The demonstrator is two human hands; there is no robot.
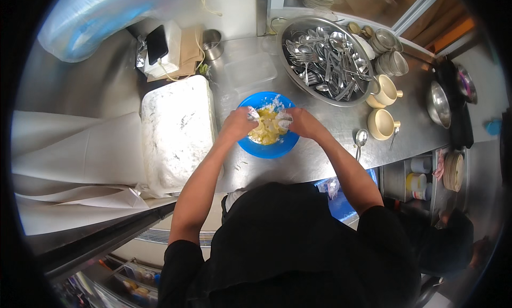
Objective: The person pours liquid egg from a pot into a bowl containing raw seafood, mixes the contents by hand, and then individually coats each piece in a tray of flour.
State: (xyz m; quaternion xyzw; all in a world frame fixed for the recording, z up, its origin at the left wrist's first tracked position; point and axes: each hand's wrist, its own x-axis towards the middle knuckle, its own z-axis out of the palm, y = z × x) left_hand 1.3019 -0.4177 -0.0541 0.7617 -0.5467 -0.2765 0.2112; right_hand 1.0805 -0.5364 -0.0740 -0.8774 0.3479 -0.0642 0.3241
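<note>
A blue plastic bowl point(269, 152) stands on the steel worktop before me, with a wet yellow mixture point(266, 130) and white powder, which looks like flour, inside it. From the left, my left hand point(241, 123) reaches over the rim, its fingers curled and coated white at the edge of the mixture. Opposite it, my right hand point(298, 121) is at the bowl's right side, fingers bent and likewise caked in white. The fingertips of both touch or nearly touch the mixture; whether they grip any of it cannot be told.
Left of the bowl lies a large white tray point(212, 120) of white powder. A steel basin point(286, 64) full of cutlery stands at the back right, near cream handled bowls point(381, 124) and a spoon point(361, 137). Behind is a clear plastic container point(252, 70). Another person point(448, 244) is at lower right.
</note>
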